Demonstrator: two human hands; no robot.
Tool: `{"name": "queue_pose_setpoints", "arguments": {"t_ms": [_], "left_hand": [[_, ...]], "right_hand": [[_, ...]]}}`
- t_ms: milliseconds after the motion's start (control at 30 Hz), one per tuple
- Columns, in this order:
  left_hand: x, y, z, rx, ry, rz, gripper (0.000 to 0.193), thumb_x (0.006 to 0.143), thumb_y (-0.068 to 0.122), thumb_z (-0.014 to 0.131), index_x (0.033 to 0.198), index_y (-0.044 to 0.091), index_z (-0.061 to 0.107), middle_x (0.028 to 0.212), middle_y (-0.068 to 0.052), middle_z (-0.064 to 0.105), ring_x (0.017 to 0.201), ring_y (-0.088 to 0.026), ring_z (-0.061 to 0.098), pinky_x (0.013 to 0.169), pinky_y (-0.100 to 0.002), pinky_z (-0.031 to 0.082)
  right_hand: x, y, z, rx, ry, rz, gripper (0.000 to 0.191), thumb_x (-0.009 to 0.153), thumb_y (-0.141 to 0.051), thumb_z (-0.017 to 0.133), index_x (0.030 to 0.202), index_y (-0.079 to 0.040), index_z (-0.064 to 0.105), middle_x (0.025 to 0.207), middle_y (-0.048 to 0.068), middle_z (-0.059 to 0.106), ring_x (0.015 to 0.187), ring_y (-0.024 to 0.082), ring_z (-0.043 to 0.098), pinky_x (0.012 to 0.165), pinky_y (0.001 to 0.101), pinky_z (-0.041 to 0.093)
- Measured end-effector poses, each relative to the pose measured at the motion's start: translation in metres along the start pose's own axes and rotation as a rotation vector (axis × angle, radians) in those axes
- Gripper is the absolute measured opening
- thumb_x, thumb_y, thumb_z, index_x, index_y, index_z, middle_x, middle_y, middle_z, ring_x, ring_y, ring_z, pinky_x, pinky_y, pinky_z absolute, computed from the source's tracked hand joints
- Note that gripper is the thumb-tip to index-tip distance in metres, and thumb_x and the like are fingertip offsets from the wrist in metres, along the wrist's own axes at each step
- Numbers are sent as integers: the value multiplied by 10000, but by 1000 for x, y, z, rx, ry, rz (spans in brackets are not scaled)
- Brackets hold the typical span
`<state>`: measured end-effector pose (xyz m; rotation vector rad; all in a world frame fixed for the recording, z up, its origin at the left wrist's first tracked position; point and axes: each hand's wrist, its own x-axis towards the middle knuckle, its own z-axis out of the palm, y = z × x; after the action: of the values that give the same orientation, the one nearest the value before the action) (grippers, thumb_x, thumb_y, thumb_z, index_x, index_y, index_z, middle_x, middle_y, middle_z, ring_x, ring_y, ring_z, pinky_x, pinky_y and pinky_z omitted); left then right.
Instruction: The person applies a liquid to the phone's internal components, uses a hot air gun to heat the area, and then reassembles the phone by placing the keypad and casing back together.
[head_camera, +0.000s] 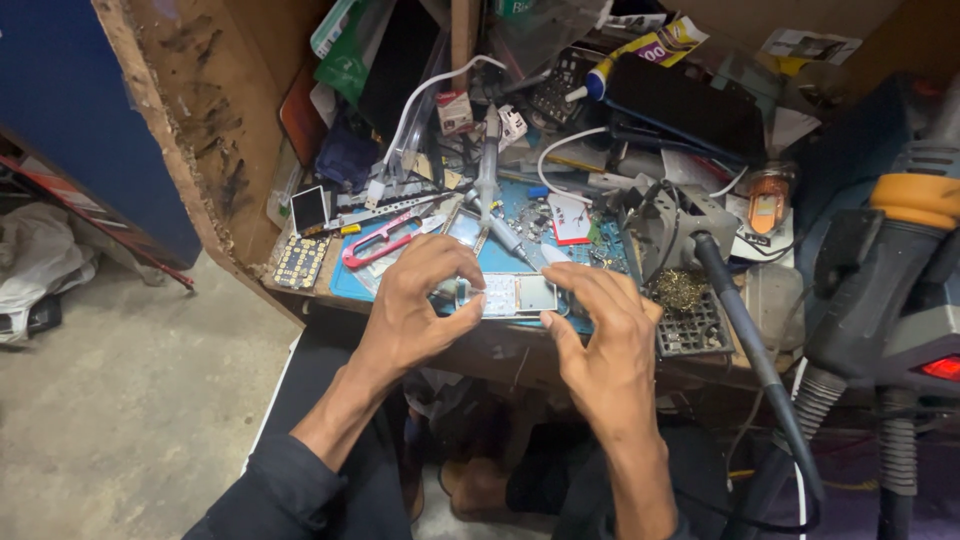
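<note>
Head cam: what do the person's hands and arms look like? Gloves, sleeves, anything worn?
Both hands are bare: no gloves on the left hand or the right hand, and no rings or watch visible. The forearms are uncovered. A dark sleeve is pushed up on the left arm; the right arm leaves the frame before any sleeve shows.

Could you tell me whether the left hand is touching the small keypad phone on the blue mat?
Touching: the head view shows the left hand pinching the left end of the keypad phone with thumb and fingers.
</note>
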<state>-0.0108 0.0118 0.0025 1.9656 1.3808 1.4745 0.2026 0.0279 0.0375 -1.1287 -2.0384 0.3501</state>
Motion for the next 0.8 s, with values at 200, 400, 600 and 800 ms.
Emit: {"name": "queue_pose_setpoints", "arguments": {"t_ms": [200, 400, 600, 800], "left_hand": [[-1, 0, -1, -12, 0, 4, 153, 768, 114, 752, 873, 41, 668, 983, -74, 706, 1019, -247, 659, 915, -359, 506], [0, 0, -1, -2, 3, 20, 154, 764, 108, 750, 874, 37, 668, 983, -78, 704, 1006, -253, 656, 905, -362, 504], [0, 0, 0, -9, 18, 43, 153, 767, 101, 749, 879, 37, 665, 982, -81, 703, 1012, -257, 663, 913, -365, 505], [0, 2, 0, -8, 19, 17, 154, 768, 97, 748, 880, 32, 666, 974, -86, 706, 989, -259, 665, 896, -361, 506]], "right_hand": [[-13, -6, 6, 3, 109, 63, 257, 836, -40, 733, 1090, -79, 753, 1216, 76, 734, 1171, 263, 641, 1012, 382, 434], [-20, -16, 25, -51, 156, 60, 242, 817, -48, 745, 1036, -133, 802, 1186, 42, 737, 1083, 260, 609, 930, 367, 402], [-22, -13, 29, -59, 171, 94, 247, 804, -55, 763, 1025, -155, 808, 1185, -2, 748, 997, 226, 584, 896, 356, 399], [-22, -11, 29, -36, 178, 93, 242, 812, -47, 754, 1035, -128, 798, 1189, 14, 746, 1032, 233, 599, 901, 358, 411]]}}
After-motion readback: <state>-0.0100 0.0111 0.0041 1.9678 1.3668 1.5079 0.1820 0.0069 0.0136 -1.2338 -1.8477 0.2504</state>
